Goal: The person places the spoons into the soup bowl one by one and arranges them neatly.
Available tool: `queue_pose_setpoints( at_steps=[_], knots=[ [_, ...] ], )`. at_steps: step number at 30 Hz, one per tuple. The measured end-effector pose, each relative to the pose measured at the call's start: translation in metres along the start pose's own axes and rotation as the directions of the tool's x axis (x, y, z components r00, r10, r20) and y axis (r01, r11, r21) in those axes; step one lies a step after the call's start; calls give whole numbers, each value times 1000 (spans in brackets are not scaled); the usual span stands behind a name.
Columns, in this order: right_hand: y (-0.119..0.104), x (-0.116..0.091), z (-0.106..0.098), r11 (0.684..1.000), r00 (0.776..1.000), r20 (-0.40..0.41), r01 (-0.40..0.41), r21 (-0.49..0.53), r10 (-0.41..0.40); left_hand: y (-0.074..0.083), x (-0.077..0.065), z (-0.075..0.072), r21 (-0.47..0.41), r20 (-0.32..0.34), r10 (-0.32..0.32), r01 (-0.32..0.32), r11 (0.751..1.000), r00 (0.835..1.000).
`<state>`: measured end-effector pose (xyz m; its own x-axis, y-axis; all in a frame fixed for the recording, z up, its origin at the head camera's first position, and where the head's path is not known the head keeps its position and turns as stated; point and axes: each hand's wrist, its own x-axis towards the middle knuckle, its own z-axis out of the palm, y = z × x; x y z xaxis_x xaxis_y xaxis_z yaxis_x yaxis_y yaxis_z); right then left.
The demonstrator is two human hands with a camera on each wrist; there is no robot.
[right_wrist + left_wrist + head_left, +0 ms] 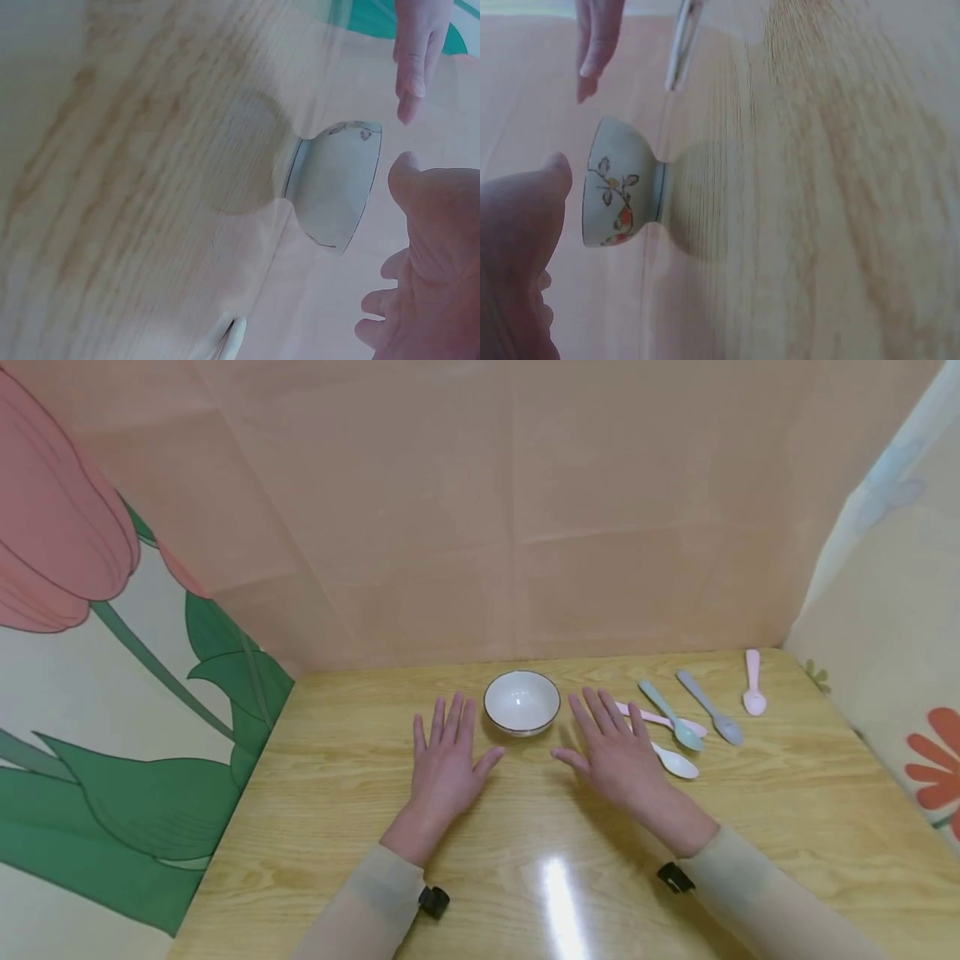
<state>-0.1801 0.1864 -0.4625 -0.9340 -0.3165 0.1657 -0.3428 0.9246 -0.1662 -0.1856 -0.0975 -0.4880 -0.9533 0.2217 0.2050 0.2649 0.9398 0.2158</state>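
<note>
A white bowl (522, 703) with a dark rim stands upright on the wooden table; in the left wrist view the bowl (622, 184) shows a painted branch with red and orange marks. Left of it my left hand (446, 772) is held above the tabletop, fingers extended, thumb pointing toward the bowl. My right hand (618, 760) is raised likewise on the bowl's other side, fingers straight. Neither hand holds anything or touches the bowl. A white spoon (677, 764) and a pink spoon (686, 724) lie partly hidden by the right hand.
Farther right lie a mint green spoon (684, 731) crossing the pink one, a lavender spoon (722, 720) and another pink spoon (754, 693) near the back corner. A peach cloth (450, 527) hangs behind the table (337, 793). Printed flower hangings flank both sides.
</note>
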Motion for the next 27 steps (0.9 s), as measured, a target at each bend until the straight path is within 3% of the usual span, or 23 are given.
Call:
queue_pose_setpoints(
  at_steps=[7,12,20,27],
  knots=[
    [0,3,-3,1000,1000,-25,6,5,-6,-1,3,1,-66,11,8,-7,998,1000],
    [-1,9,-4,999,998,-60,22,27,-20,-2,8,4,-158,-18,15,-18,987,1000],
    [-1,20,-2,992,993,-113,38,123,-24,-1,18,12,-281,-67,17,-35,959,998],
    [-4,31,3,977,991,-136,40,211,-11,3,30,16,-344,-46,18,-33,938,999]
  ],
)
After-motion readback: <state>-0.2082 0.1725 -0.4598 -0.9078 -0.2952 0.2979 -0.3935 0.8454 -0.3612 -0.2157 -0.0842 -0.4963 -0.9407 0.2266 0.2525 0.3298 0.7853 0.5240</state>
